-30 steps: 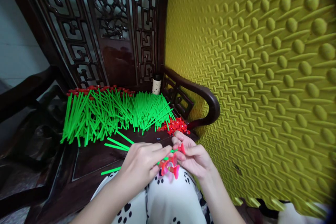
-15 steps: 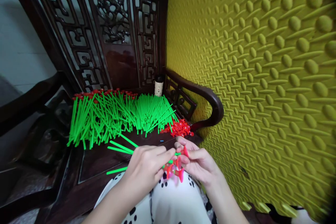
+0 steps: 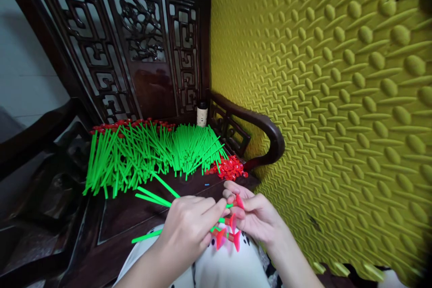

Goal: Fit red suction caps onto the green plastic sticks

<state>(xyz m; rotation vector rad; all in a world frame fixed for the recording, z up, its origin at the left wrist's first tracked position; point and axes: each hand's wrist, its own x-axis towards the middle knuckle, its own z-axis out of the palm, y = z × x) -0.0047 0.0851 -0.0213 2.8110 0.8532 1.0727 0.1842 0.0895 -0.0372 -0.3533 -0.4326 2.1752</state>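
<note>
My left hand (image 3: pixel 192 218) is wrapped round several green sticks (image 3: pixel 153 197), whose bare ends poke out to the left. Red suction cups (image 3: pixel 219 237) cap their other ends, above my lap. Between the fingertips of my right hand (image 3: pixel 254 211) is one red suction cup (image 3: pixel 239 202), fitted on the tip of a green stick that my left fingers grip. How deep the stick sits in that cup is hidden by the fingers. Close beyond my right hand lies a heap of loose red suction cups (image 3: pixel 231 168).
On the dark wooden chair seat (image 3: pixel 124 216) lie a pile of green sticks with red cups (image 3: pixel 118 157) and a pile of bare green sticks (image 3: pixel 195 146). A cream bottle with a black lid (image 3: pixel 201 116) stands behind. The armrest (image 3: pixel 270 132) and yellow foam mat (image 3: pixel 320 99) border the right.
Both hands sit slightly lower in the picture as the view shifts. The capped sticks in my left hand have tilted and spread a little; the right fingers stay on the same cup.
</note>
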